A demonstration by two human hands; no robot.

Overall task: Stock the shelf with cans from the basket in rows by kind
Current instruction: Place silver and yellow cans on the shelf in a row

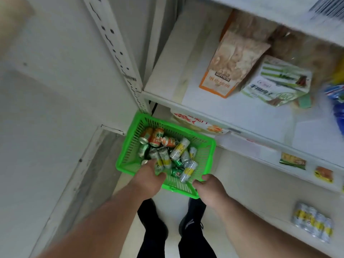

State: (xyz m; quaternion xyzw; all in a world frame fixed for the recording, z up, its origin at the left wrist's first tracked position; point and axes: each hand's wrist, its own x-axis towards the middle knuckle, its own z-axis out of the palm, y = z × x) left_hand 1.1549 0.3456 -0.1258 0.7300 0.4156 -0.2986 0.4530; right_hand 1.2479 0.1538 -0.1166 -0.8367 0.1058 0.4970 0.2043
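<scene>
A green plastic basket [130, 146] stands on the floor below me. It holds several orange cans [156, 139], silver-and-yellow cans [179, 148] and green cans [176, 172], all lying jumbled. My left hand [149, 175] reaches into the basket, fingers curled round a silver-and-yellow can [158, 165]. My right hand [209, 189] grips the basket's near right rim. A row of silver-and-yellow cans [312, 222] stands on a low shelf at the lower right.
White shelves rise on the right; one holds an orange-and-tan bag [230, 66], a green-and-white box [275, 82] and a blue package [337, 107]. Small packets [293, 161] lie on a lower shelf. A perforated white post [119, 51] stands left. My dark shoes are below the basket.
</scene>
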